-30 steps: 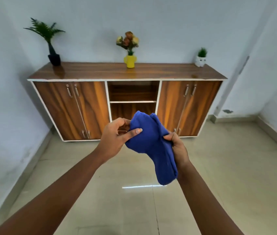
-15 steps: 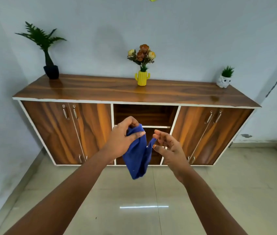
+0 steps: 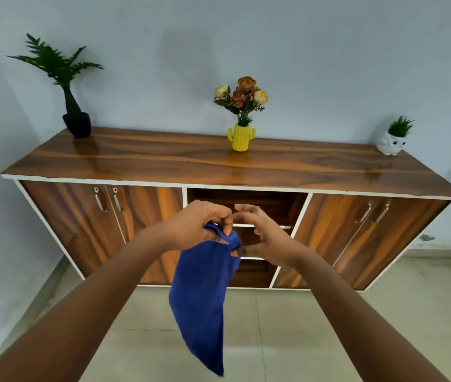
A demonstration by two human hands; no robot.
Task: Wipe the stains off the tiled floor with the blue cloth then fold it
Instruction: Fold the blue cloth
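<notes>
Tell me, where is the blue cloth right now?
The blue cloth hangs mid-frame in the head view, pinched at its top by the left hand, in front of the wooden sideboard.

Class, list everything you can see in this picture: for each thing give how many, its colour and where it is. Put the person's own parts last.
blue cloth: 1, blue, hanging from the hands in front of the cabinet
cabinet: 1, brown wood, white edges, against the wall
fern plant: 1, green, black pot, cabinet top, left
flower vase: 1, yellow, orange and cream flowers, cabinet top, middle
owl pot: 1, white, green plant, cabinet top, right
tiled floor: beige, below
left hand: pinches the cloth's top
right hand: thumb on the cloth, fingers spread
</notes>
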